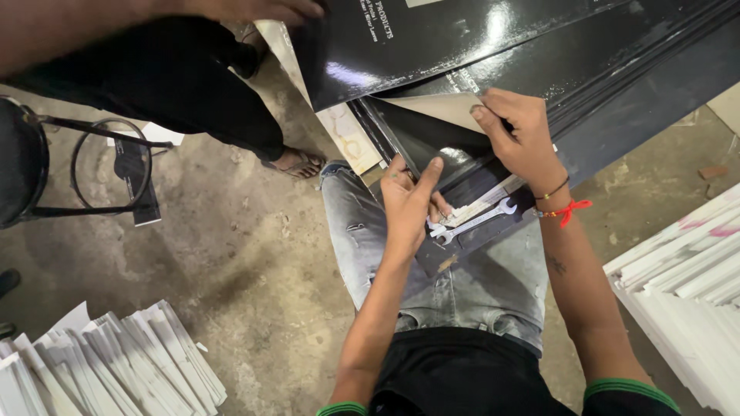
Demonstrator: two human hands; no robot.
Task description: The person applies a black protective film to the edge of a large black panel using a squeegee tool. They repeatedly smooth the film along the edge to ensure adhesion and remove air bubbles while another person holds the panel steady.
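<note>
Glossy black sheets (609, 69) lie stacked across my lap and the floor ahead. My left hand (410, 202) presses on the corner of a black sheet (420, 142), thumb up along its edge. My right hand (520, 135) pinches that sheet's lifted corner, showing its pale beige underside (439, 108). A silver open-ended wrench (474, 222) rests on the sheets between my wrists, touching my left fingers. A red thread and a dark band circle my right wrist. Another person's hand (254, 9) holds a large black sheet (432, 38) at the top.
Another person in black trousers and a sandal (297, 163) stands at the upper left. A black metal stool (46, 166) is at the left edge. White strip bundles lie at the lower left (100, 362) and right (686, 277). The floor is bare concrete.
</note>
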